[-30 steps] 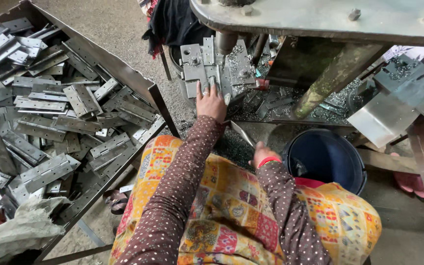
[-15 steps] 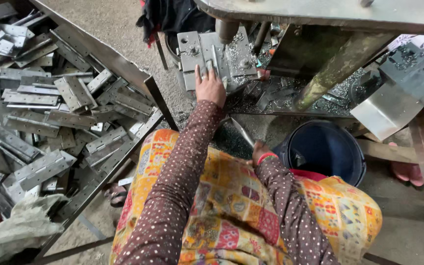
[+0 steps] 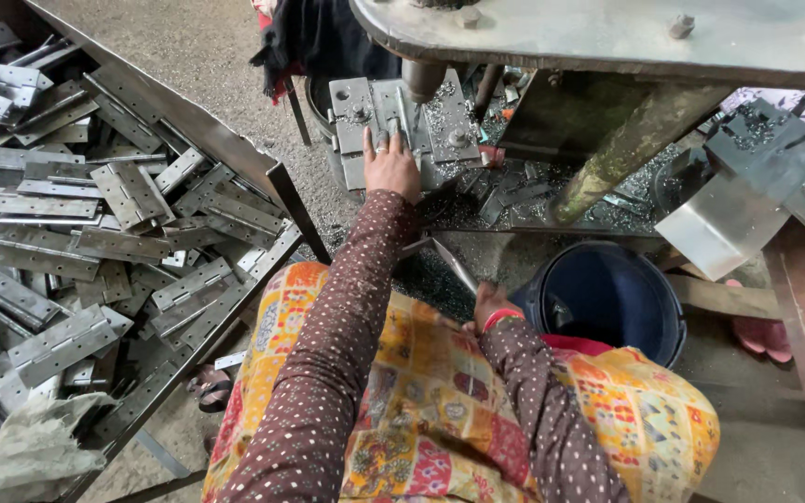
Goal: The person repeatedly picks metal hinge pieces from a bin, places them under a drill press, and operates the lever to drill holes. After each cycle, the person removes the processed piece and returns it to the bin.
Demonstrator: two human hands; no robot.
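Grey steel fills the left of the view — a large open tray [image 3: 188, 121] heaped with flat metal hinges [image 3: 67, 340], lying every way on top of one another. Above the hands runs the thick steel frame [image 3: 607, 37] of a drill press, its round spindle [image 3: 421, 79] coming down over a low work plate [image 3: 449, 121] strewn with metal shavings. To the right of the person's lap stands a dark blue bucket [image 3: 607, 298], just beside the right arm. A bright folded metal sheet [image 3: 719, 233] leans near the frame's far right.

The person wears a yellow patterned cloth [image 3: 421, 410] over the knees and brown dotted sleeves. The left hand [image 3: 391, 166] reaches forward, palm down, its fingers [image 3: 382, 142] spread flat and pressing on a hinge piece [image 3: 365, 116] that lies on the work plate right under the spindle — pressing, not gripping. The right hand [image 3: 488, 303] sits low by the bucket's rim, curled around the end of a thin metal lever [image 3: 454, 265] that slants up toward the machine; how tightly its fingers close cannot be told from this angle.
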